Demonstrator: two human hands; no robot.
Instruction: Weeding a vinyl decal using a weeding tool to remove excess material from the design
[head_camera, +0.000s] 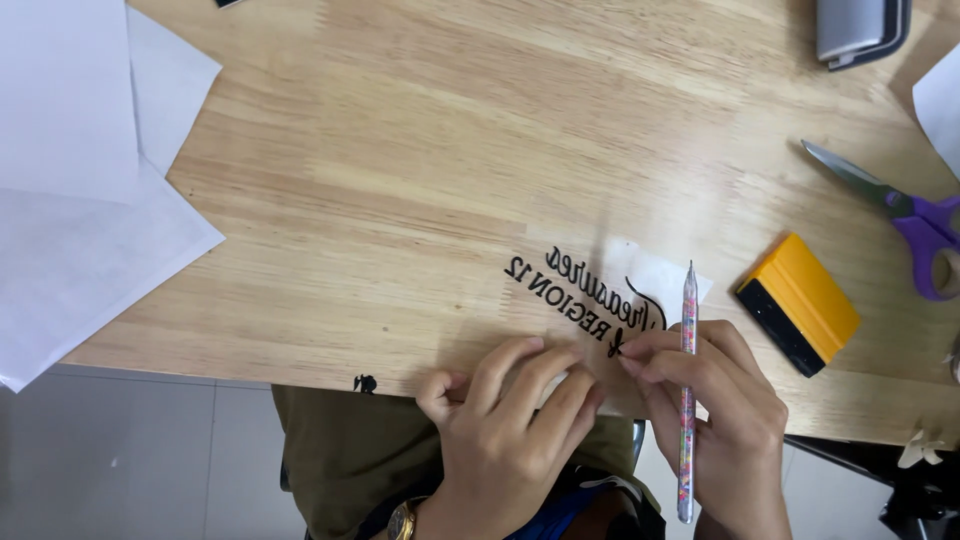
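At the near edge of the wooden desk (400, 150), the left hand (510, 440) lies palm down with its fingers spread flat, pressing on the near edge of a clear transfer sheet (600, 300) that carries black cut-vinyl lettering (585, 295); it grips nothing, and a gold wristwatch (402, 520) shows at its wrist. Just to its right, the right hand (725, 420) is curled closed around a slim weeding pen (687, 390) with a multicoloured patterned barrel, held upright between thumb and fingers, its fine tip pointing far across the sheet, while the forefinger tip touches the near end of the lettering. The sheet lies flat on the desk, running far and left from the hands, with a small white backing piece (655, 275) under its right part. A tiny black vinyl scrap (365, 383) sits on the desk's near edge to the left. Right of the pen, close by, lies a yellow squeegee with a black edge (800, 300). Farther right are purple-handled scissors (905, 215). White paper sheets (70, 200) overlap the desk's far left, and a grey device (860, 28) sits at the far right.
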